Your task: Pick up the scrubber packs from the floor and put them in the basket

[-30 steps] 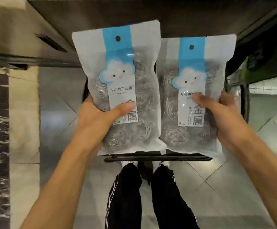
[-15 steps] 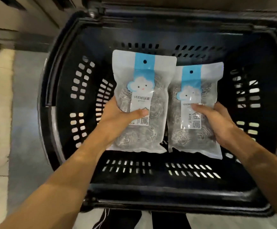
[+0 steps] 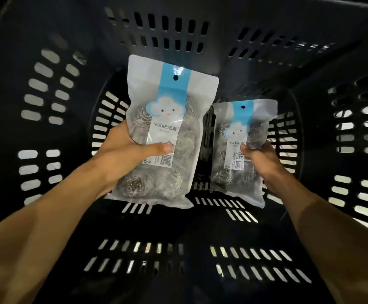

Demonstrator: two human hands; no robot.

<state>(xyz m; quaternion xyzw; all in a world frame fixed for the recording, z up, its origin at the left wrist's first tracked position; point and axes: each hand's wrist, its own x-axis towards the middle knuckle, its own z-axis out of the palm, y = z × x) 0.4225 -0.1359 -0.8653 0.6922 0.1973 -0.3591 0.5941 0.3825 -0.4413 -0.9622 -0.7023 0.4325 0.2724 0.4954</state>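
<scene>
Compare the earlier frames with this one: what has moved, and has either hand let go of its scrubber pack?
Both hands carried their packs from above the floor down inside the black slotted plastic basket. The right-hand clear pack of steel-wool scrubbers with a blue cloud label now sits lower than the matching left-hand pack. Neither was released: the left hand and right hand grip them as before, labels up.

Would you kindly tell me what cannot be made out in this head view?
- Fingers of the left hand: behind the left pack; only the thumb shows.
- Whether the right pack touches the basket floor: its underside faces away.
- Small print on both labels: too small.
- Basket rim: cut off by the edges.
</scene>
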